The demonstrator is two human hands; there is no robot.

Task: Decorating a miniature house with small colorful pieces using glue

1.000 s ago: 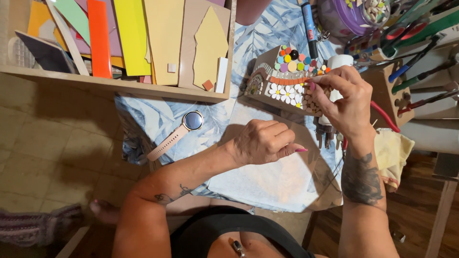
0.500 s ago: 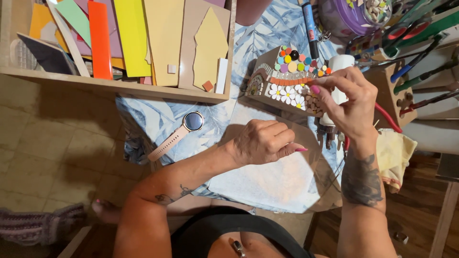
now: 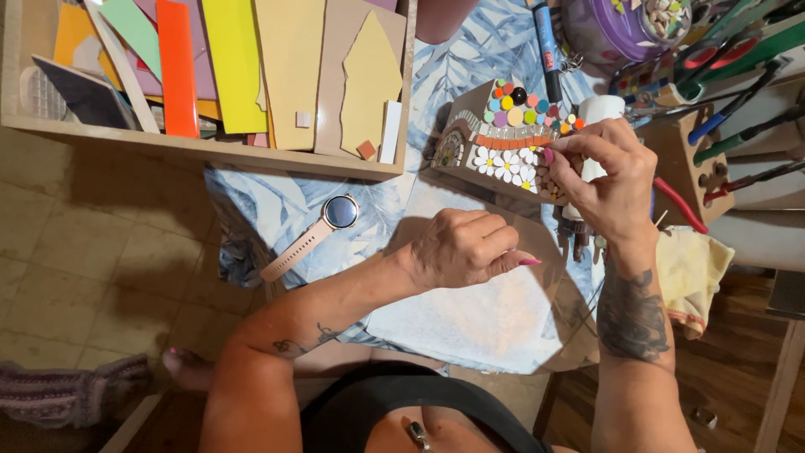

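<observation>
A small mosaic house [image 3: 503, 138] with coloured round tiles and white daisy tiles lies on the leaf-patterned cloth [image 3: 277, 201]. My right hand [image 3: 608, 180] is at the house's right edge, fingertips pinched together on a small mosaic piece pressed against it. My left hand [image 3: 461, 247] rests just below the house on a pale sheet [image 3: 495, 310], fingers curled shut, one pink nail pointing right. Nothing shows in that hand.
A wooden tray [image 3: 210, 147] of coloured tile strips sits at the upper left. A wristwatch [image 3: 323, 226] lies on the cloth. A purple jar [image 3: 620, 33], a blue tube [image 3: 545, 42], a block holding tools [image 3: 713, 126], red-handled nippers [image 3: 679, 205] and a yellow rag [image 3: 692, 277] crowd the right.
</observation>
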